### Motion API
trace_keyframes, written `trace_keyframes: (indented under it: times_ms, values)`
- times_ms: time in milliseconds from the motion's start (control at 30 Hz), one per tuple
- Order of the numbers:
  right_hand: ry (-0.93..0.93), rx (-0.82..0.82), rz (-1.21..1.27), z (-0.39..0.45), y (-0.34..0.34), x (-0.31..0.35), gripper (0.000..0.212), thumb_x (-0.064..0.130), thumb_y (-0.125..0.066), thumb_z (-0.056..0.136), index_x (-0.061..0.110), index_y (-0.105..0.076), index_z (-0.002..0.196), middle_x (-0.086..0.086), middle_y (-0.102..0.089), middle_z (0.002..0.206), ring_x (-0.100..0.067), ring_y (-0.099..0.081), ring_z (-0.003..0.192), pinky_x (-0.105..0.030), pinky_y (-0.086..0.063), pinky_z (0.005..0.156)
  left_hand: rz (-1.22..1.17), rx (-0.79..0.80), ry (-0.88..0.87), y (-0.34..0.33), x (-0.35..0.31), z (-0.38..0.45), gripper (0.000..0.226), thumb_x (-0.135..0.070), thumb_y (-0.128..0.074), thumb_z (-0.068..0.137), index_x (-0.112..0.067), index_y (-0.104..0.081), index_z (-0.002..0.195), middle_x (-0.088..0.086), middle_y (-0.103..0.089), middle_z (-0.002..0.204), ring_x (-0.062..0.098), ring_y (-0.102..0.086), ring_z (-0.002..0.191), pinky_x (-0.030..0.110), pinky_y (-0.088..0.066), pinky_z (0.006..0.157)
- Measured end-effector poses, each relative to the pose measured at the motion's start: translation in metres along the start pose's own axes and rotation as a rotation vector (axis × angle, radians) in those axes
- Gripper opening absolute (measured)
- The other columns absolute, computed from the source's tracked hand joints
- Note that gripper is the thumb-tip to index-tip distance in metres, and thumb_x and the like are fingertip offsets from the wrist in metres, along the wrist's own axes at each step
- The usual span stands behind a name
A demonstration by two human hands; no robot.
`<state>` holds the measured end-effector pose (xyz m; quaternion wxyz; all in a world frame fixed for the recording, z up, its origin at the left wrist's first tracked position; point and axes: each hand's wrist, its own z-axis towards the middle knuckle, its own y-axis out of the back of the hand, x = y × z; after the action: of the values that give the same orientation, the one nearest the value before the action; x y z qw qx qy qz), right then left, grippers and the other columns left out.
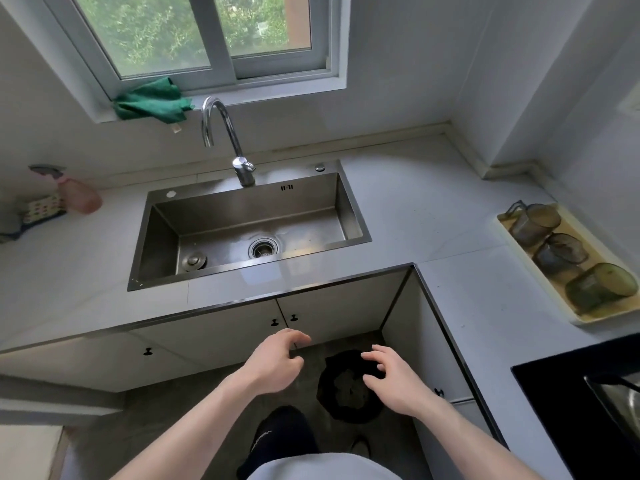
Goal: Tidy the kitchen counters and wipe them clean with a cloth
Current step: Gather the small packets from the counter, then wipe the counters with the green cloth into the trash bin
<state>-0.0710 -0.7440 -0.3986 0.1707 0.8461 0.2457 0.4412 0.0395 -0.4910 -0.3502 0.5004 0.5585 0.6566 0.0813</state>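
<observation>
1. A pale L-shaped table (433,216) runs under a sliding window (207,32) and turns down the right side of a white-walled kitchen corner; its front edge is trimmed in a dark strip above white cupboard doors (214,337) with small dark knobs.
2. A steel sink (249,223) is set into the table below the window, with a curved chrome tap (225,133) at its back edge, an open drain and a loose plug lying in the basin.
3. A green cloth (152,103) lies crumpled on the window sill, at the sill's left end, just left of the tap's spout.
4. At the table's far left edge a pink spray bottle (78,192) lies on its side beside a patterned sponge or pad (43,207).
5. Along the right edge a cream tray (568,268) holds three tinted glass cups, tipped over.
6. A black hob (581,407) fills the near right corner.
7. A dark bin (349,386) stands on the grey floor in the inner corner.
8. The left hand (273,362) and right hand (391,379) hover in front of the cupboards, fingers spread and loosely curved, holding nothing.
</observation>
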Motion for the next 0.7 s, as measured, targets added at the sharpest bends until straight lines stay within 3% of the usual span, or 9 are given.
trace_keyframes:
  times_ms: [200, 500, 600, 700]
  values:
    - [-0.041, -0.073, 0.044, 0.013, -0.008, 0.022, 0.049, 0.029, -0.062, 0.097, 0.035, -0.050, 0.144, 0.014, -0.027, 0.161, -0.013, -0.044, 0.139, -0.024, -0.038, 0.109, 0.034, 0.052, -0.051, 0.031, 0.015, 0.024, 0.052, -0.018, -0.051, 0.089, -0.035, -0.056, 0.138, -0.016, -0.049, 0.148, 0.007, -0.041, 0.140, 0.022, -0.031, 0.114]
    - [-0.046, -0.151, 0.085, 0.059, -0.041, 0.116, 0.047, 0.030, -0.063, 0.096, 0.040, -0.050, 0.141, 0.019, -0.030, 0.158, -0.005, -0.048, 0.131, -0.019, -0.039, 0.103, 0.016, 0.086, -0.117, 0.116, 0.069, 0.051, 0.050, -0.016, -0.053, 0.089, -0.033, -0.059, 0.135, -0.017, -0.052, 0.140, 0.005, -0.048, 0.131, 0.017, -0.034, 0.106]
    - [-0.006, -0.169, 0.094, 0.080, -0.047, 0.156, 0.047, 0.031, -0.063, 0.095, 0.049, -0.046, 0.136, 0.022, -0.030, 0.157, -0.002, -0.046, 0.131, -0.027, -0.043, 0.110, 0.013, 0.091, -0.119, 0.146, 0.097, 0.060, 0.044, -0.020, -0.053, 0.087, -0.044, -0.056, 0.124, -0.017, -0.052, 0.143, 0.005, -0.047, 0.133, 0.024, -0.036, 0.113]
    - [0.032, -0.183, 0.066, 0.099, -0.048, 0.192, 0.057, 0.033, -0.062, 0.095, 0.048, -0.041, 0.145, 0.023, -0.026, 0.161, -0.005, -0.036, 0.143, -0.037, -0.039, 0.117, -0.001, 0.062, -0.109, 0.178, 0.121, 0.065, 0.042, -0.025, -0.053, 0.085, -0.052, -0.051, 0.118, -0.020, -0.050, 0.143, 0.005, -0.052, 0.126, 0.030, -0.042, 0.108]
